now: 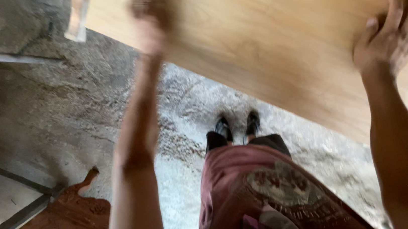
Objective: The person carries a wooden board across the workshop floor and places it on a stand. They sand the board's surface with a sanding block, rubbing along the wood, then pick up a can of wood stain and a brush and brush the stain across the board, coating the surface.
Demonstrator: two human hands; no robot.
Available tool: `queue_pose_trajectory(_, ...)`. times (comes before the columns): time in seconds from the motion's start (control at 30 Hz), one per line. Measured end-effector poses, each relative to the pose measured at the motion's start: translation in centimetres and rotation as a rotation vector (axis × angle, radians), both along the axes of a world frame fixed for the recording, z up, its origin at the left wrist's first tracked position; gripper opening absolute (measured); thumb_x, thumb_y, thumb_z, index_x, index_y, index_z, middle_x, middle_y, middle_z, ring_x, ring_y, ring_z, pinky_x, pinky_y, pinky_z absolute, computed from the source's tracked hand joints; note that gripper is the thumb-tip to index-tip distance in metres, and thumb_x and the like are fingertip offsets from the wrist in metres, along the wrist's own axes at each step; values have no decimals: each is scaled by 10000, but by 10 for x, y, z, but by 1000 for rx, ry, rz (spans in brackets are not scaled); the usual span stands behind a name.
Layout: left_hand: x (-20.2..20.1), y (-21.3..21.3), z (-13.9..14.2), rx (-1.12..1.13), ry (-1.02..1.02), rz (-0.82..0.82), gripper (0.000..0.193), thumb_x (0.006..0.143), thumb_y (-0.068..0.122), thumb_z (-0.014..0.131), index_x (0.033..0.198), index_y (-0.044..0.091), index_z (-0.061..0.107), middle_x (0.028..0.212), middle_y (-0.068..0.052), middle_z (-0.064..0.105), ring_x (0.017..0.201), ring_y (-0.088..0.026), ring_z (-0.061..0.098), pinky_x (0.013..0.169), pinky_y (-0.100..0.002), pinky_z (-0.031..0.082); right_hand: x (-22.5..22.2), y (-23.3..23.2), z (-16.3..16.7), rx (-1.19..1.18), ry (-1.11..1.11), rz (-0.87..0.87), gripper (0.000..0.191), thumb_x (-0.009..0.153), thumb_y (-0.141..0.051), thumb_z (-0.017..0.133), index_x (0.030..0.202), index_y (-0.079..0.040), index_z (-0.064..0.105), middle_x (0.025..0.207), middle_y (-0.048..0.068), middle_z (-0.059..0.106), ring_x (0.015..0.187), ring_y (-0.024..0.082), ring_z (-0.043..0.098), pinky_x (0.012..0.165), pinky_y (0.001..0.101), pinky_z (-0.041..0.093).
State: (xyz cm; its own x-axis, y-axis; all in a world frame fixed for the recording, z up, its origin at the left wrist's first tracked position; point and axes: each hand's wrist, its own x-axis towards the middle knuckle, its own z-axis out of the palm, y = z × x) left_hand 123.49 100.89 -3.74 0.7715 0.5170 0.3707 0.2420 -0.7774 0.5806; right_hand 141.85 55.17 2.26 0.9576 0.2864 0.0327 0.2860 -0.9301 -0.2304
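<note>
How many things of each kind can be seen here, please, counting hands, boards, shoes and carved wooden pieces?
Hands: 2, left hand and right hand
Large pale wooden board: 1
Black shoes: 2
Carved reddish wooden piece: 1
Total: 6

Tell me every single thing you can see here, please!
wooden board: one, light tan, held up across the top right
floor: one, grey, rough and dusty, below everything
carved wood piece: one, reddish brown, on the floor at the bottom left
metal frame: one, dark, at the left edge
shoes: two, black, on the floor in the middle
shirt: one, dark red with a print, bottom middle
left hand: one, blurred, on the board
right hand: one, fingers curled on the board
</note>
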Motion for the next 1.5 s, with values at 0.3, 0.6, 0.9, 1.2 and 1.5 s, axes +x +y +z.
queue_pose_trajectory(0.3, -42, -294, -64, -791, -50, -790, 543, 1046, 5, 468, 1567, 150, 417, 1591, -35, 429, 1488, -154, 400, 1326, -321, 309, -1, -18, -21, 65, -146, 116, 608, 1071, -156, 552, 1654, -157, 379, 1724, 202, 283, 1545, 444, 284, 1237, 635, 240)
queue_pose_trajectory(0.6, -167, 106, 60, 18, 434, 519, 324, 1092, 167, 455, 1311, 84, 679, 1133, -109, 690, 943, -202, 675, 821, -360, 542, -7, 0, -5, -54, -320, 146, 560, 1072, -217, 609, 1575, -128, 378, 1634, 205, 352, 1486, 456, 348, 1124, 680, 316)
queue_pose_trajectory(0.9, -130, -40, 90, -438, -262, 12, 179, 1001, 129, 652, 999, -4, 771, 1070, -152, 801, 945, -214, 772, 806, -363, 657, -7, -8, -24, 257, -257, 199, 431, 1094, -150, 617, 1495, -68, 481, 1395, 214, 554, 1253, 468, 552, 988, 610, 477)
queue_pose_trajectory(1.2, -23, -93, 57, -1103, -319, -296, 272, 1091, 260, 603, 1090, 6, 698, 996, -15, 731, 867, -79, 579, 784, -244, 516, -2, 3, -16, 163, -577, 343, 354, 1144, -236, 715, 1398, -53, 552, 1493, 159, 508, 1311, 347, 570, 1059, 487, 489)
queue_pose_trajectory(1.5, -4, -34, 51, -919, -99, -692, 251, 1133, 252, 525, 1093, 24, 620, 904, -25, 629, 867, -114, 574, 762, -298, 519, -146, 222, -10, 1232, 340, 619, 707, 1078, -322, 589, 1607, 28, 278, 1519, 201, 513, 1372, 282, 559, 1169, 403, 477)
